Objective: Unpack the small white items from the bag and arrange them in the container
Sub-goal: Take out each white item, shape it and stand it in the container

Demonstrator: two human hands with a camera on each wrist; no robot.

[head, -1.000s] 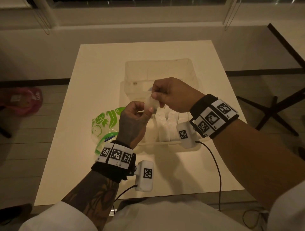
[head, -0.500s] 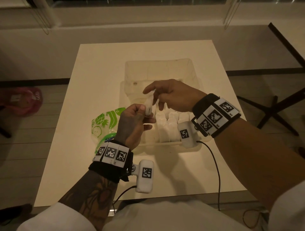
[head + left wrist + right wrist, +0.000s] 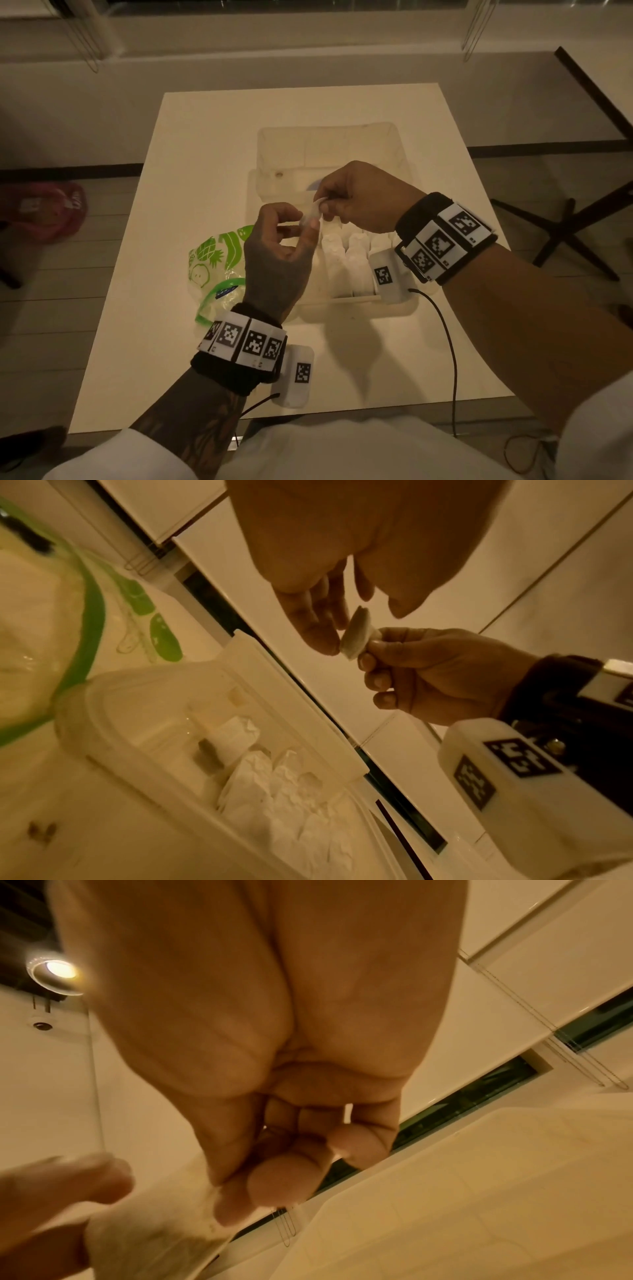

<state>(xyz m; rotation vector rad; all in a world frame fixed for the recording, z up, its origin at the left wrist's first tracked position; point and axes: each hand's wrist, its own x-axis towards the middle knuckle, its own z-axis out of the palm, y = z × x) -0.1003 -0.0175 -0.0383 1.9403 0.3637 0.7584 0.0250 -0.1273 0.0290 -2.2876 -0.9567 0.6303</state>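
One packet (image 3: 313, 215) between two hands

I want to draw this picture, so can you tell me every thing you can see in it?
table: one, white, under everything.
container: one, clear plastic, middle of the table, lid open.
white packets in the container: many, too packed to count, near end.
held packet: one, white, above the container, between both hands.
bag: one, clear with green fruit pictures, left of the container.
red bag: one, on the floor, far left.
left hand: fingers pinch the held packet.
right hand: fingers pinch the held packet.
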